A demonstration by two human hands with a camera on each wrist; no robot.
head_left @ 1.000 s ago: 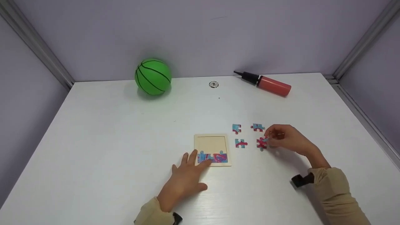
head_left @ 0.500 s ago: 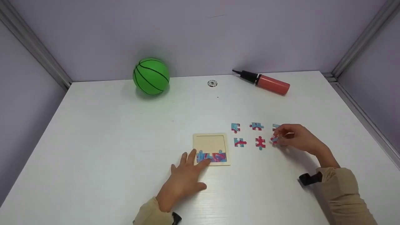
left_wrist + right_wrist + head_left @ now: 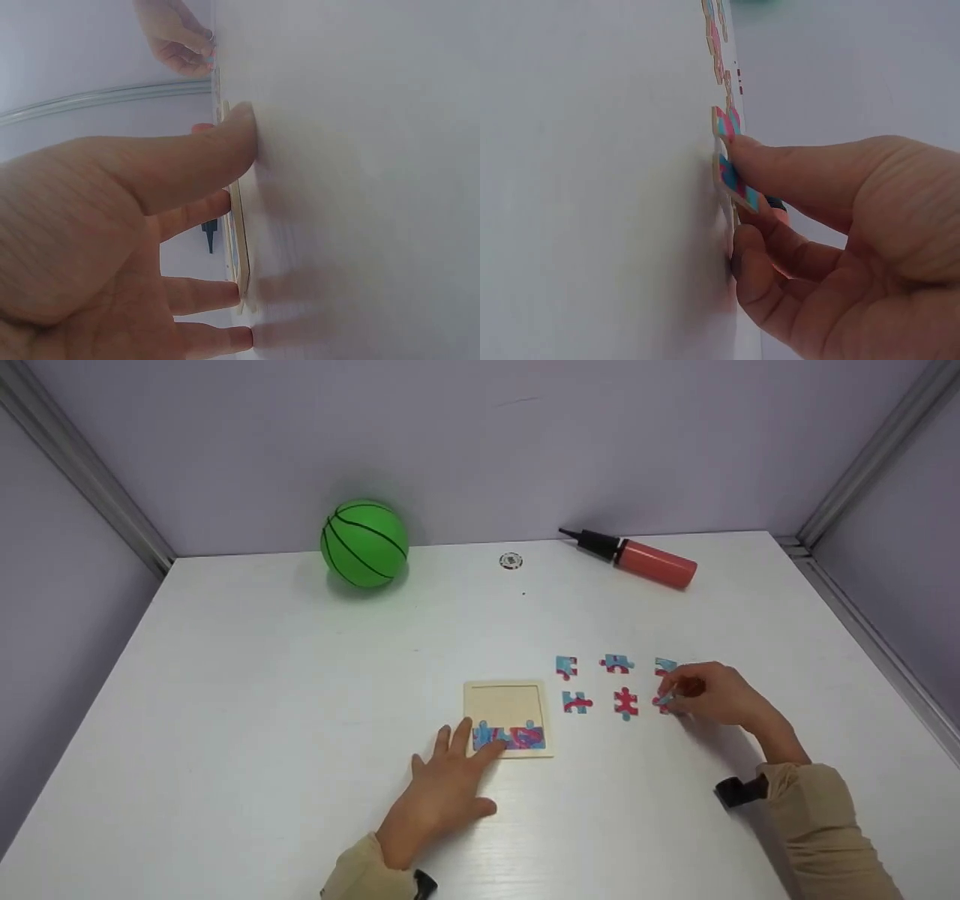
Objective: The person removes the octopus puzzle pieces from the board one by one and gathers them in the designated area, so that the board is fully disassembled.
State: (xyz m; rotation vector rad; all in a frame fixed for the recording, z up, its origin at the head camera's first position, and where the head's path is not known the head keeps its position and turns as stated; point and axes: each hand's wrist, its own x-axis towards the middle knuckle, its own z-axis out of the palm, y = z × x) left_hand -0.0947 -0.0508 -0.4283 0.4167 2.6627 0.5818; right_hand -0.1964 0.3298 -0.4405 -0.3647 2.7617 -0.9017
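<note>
From afar, I see right hand (image 3: 711, 696) pinching a puzzle piece (image 3: 733, 184), left hand (image 3: 446, 789) (widely spread) touching the tray (image 3: 506, 705).

Table (image 3: 247, 712): its top is white.
Ball (image 3: 365, 544): green with black lines, it rests on the table near the back edge, at the left.
Pump (image 3: 637, 561): it lies on its side at the back right, with a red body and a black front part, whose thin tip points to the left.
Chip (image 3: 511, 561): round, black and white, it lies flat between the ball and the pump.
Walls (image 3: 450, 450): pale, of greyish purple, with metal rails (image 3: 874, 457) in the corners.
</note>
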